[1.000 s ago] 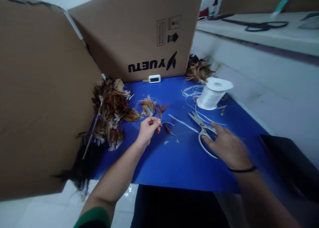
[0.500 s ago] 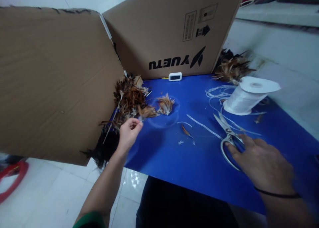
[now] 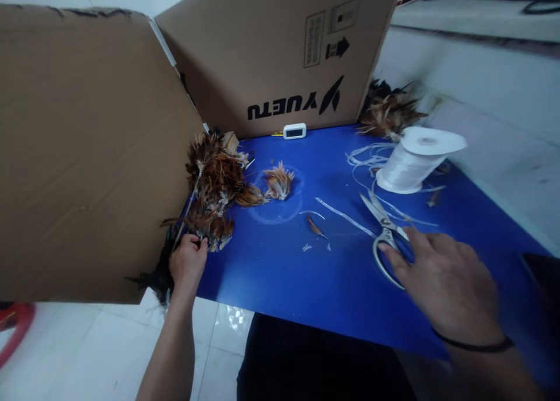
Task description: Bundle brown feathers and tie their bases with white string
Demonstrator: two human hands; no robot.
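My left hand (image 3: 188,264) is at the table's left edge, fingertips pinched together beside a heap of brown feathers (image 3: 219,173). Dark feathers (image 3: 161,275) hang by its wrist side; what sits between the fingertips is too small to tell. My right hand (image 3: 450,281) grips the metal scissors (image 3: 385,226), whose blades are slightly parted and point away from me. A white ribbon strip (image 3: 343,215) ends near the scissor handle. A small fan of light brown feathers (image 3: 280,181) lies mid-table, with a single brown feather (image 3: 315,226) closer to me.
A white spool of ribbon (image 3: 405,164) stands at the right, loose loops beside it. Tall cardboard panels (image 3: 87,156) wall the left and back. A small white digital device (image 3: 294,131) lies by the back panel. More feathers (image 3: 389,114) sit at the blue table's (image 3: 280,272) far right.
My left hand has moved left and toward me, from above the table to the edge by the dark feathers. The brown feather it pinched no longer shows there. My right hand keeps the scissors.
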